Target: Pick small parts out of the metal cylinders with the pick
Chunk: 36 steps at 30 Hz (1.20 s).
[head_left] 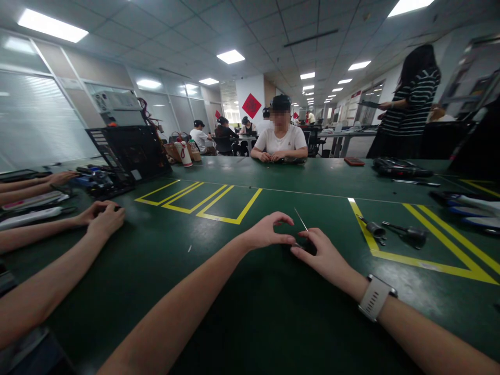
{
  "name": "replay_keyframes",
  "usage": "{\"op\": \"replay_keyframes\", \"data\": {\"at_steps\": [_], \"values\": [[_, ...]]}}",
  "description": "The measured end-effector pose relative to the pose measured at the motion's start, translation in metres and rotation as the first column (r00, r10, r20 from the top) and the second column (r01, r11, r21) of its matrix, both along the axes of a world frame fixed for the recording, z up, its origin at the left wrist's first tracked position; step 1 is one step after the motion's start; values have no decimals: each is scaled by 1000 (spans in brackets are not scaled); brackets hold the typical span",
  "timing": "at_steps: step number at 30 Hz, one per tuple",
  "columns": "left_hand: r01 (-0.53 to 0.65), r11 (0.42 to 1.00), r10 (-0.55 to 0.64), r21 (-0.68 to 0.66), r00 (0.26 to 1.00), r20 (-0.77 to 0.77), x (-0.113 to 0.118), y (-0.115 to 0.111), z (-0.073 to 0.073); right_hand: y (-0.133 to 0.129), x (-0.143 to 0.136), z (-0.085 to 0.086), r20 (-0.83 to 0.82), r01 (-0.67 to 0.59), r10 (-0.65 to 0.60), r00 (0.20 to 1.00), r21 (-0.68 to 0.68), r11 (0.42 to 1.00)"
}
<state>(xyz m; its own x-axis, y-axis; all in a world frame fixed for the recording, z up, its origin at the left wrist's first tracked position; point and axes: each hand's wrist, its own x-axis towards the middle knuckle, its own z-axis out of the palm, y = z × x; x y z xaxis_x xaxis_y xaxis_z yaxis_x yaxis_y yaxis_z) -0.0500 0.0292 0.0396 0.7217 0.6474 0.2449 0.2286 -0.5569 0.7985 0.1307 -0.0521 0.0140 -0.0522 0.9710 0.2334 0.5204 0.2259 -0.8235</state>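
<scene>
Near the middle of the table, my left hand point(269, 230) curves in a C shape, fingers and thumb apart, with nothing visible in it. Just to its right, my right hand point(321, 249) has its fingers bent round a thin metal rod point(300, 219), which slants up and to the left past the fingers. Whether this is a tool's shaft or one tweezer arm cannot be made out. A small dark bit shows between the left thumb and the right fingers, too small to name. Further right, two grey cylindrical metal parts with stems point(374, 229) lie by the yellow tape.
Yellow tape outlines point(222, 219) mark the green table point(234, 271). At left are another person's hands point(103, 219) and a black computer case point(130, 148). A person sits opposite point(279, 138). Blue-and-white tools point(474, 208) and a red phone-like object point(354, 162) lie right.
</scene>
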Motion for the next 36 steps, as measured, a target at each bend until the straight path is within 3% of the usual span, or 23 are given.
{"op": "replay_keyframes", "data": {"at_steps": [2,6,12,17,19,21,25,28,31,34,36], "values": [[-109,991,116,-74,989,94,-1,4,-1,-1,-6,1,185,-29,20,983,43,999],[-296,941,329,-164,913,241,6,7,-9,-3,-21,6,600,-67,-9,800,104,992],[-434,895,441,-102,827,349,6,11,-9,-5,-23,10,673,-17,-40,738,78,997],[-411,911,386,37,881,273,18,15,-9,-13,-5,9,694,49,-65,717,43,998],[-343,925,320,164,935,150,37,16,-7,-17,3,8,703,77,-82,707,39,996],[-198,930,204,309,979,13,63,16,-1,-21,9,7,711,108,-106,695,43,993],[114,862,9,493,971,-240,132,14,15,-26,15,4,720,149,-147,678,61,987],[341,795,-87,501,883,-462,183,12,23,-27,15,2,715,141,-157,681,82,987],[526,693,-135,493,767,-627,221,10,21,-25,15,0,708,128,-162,687,101,987],[659,606,-164,446,652,-740,244,8,13,-24,16,0,711,105,-150,687,107,989],[691,578,-157,434,615,-773,251,9,8,-24,16,0,717,94,-142,682,107,990]]}}
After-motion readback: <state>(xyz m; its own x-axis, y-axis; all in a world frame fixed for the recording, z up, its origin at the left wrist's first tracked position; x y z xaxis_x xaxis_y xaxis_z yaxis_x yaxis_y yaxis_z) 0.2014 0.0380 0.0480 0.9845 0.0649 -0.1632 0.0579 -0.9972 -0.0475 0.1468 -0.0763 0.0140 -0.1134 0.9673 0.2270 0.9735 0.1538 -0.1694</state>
